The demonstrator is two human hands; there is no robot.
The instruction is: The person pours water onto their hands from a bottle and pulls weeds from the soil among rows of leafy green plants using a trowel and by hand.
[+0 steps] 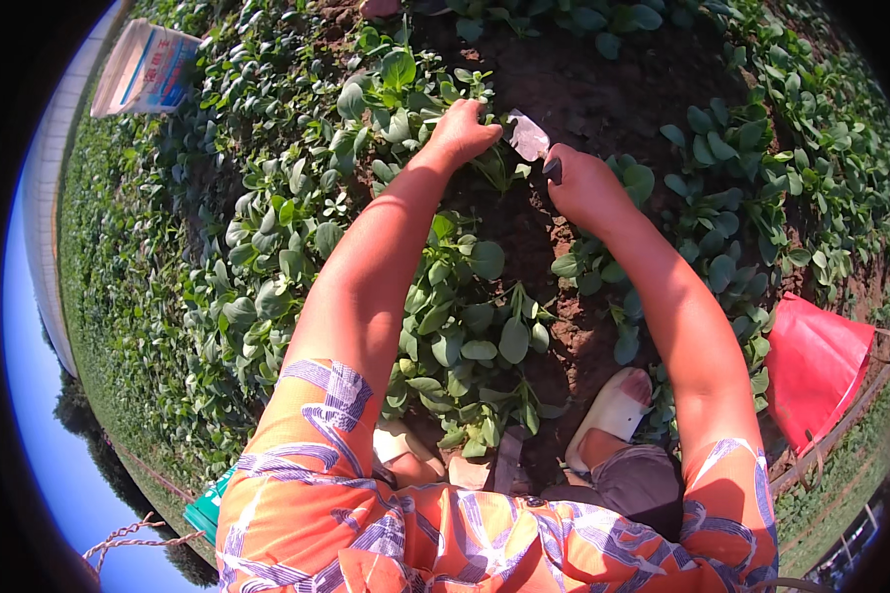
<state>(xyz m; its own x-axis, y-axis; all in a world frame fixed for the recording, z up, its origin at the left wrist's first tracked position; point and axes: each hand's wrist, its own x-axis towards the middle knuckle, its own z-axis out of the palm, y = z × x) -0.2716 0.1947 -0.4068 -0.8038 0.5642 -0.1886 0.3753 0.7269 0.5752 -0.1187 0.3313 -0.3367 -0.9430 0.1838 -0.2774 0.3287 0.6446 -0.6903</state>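
Observation:
My right hand (584, 185) grips the dark handle of a small flat-bladed hand tool (528, 136). Its short, broad metal blade points up and left, just over the soil. Close to the blade's left side, my left hand (461, 135) is closed on a leafy green plant (478, 83), though the fingers mostly hide the grip. Below the left hand, another low plant (498, 172) spreads stems and leaves over the ground. Broad-leaved greens (397, 70) grow to the left of the hand, and more leafy plants (460, 296) stand between my forearms.
A white plastic bucket (148, 70) with printing lies tilted at the upper left. At the right sits a red bag (816, 370) with handles. A green container (209, 504) shows at lower left. My shoes (610, 411) rest among the plants. Bare soil (586, 67) runs between rows.

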